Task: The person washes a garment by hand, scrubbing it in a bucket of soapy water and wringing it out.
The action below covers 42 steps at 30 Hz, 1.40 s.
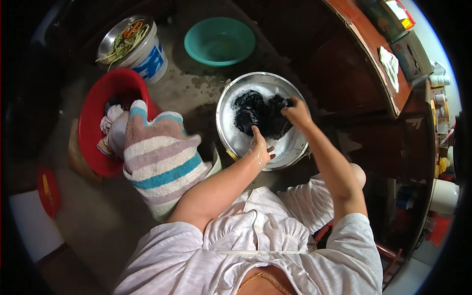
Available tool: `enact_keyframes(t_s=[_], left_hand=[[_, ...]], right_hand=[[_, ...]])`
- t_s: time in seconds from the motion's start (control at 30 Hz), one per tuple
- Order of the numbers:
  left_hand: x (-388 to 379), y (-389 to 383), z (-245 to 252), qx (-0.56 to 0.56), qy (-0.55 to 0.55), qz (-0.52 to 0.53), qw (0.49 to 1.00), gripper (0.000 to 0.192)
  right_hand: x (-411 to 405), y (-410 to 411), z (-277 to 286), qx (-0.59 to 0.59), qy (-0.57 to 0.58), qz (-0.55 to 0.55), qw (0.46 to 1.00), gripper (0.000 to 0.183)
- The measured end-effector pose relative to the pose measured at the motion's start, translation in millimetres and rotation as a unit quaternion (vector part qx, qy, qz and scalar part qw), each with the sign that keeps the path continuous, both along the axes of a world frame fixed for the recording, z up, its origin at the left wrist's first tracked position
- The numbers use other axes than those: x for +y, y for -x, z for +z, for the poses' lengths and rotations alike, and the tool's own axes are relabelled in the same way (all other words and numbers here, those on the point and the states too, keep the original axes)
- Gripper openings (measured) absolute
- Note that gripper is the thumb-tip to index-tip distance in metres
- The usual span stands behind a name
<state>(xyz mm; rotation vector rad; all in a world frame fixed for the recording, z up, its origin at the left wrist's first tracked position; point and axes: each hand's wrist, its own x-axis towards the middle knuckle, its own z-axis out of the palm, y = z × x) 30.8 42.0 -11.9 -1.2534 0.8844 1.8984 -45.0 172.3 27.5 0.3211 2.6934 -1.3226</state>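
Note:
Soapy water with white suds fills a round metal basin (262, 167) in front of me, and a wet black cloth (250, 110) lies bunched in it. My right hand (297, 112) pinches the right part of the cloth near the basin's right wall. Over the front of the basin is my left hand (262, 147), wet with suds, its fingers apart and its thumb close to the cloth's lower edge. Whether that thumb touches the cloth cannot be told. A striped towel (166, 162) is draped to the left, below my left forearm.
Left of the towel, a red plastic tub (88, 121) holds clothes. A teal plastic basin (219, 40) stands beyond the metal one. A white bucket (155, 62) carries a metal bowl (107, 40) of green stalks. Dark red wooden furniture (332, 66) rises at the right.

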Motion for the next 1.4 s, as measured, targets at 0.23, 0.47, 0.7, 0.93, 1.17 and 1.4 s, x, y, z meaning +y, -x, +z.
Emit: enact_keyframes(t_s=[0.23,0.47,0.7,0.93,1.17,1.4], left_hand=[[-2,-12,22,0.077,-0.212,0.121,0.967,0.109],[5,-12,23,0.105,-0.320,0.128,0.933,0.122],[11,-17,51,0.151,-0.355,0.099,0.917,0.121],[7,-15,66,0.109,-0.428,0.098,0.892,0.118],[11,7,43,0.239,-0.569,0.189,0.764,0.098],[7,17,39,0.231,-0.526,0.223,0.788,0.096]], right_hand=[[-38,-27,180,0.074,0.106,0.028,0.991,0.040],[-36,-56,250,0.175,0.170,0.043,0.969,0.032],[-25,-71,251,0.259,0.242,0.046,0.934,0.036],[-36,-79,266,0.242,0.186,0.033,0.952,0.049],[-21,-97,265,0.006,-0.209,0.178,0.962,0.065],[-22,-109,263,-0.070,-0.268,0.183,0.943,0.026]])
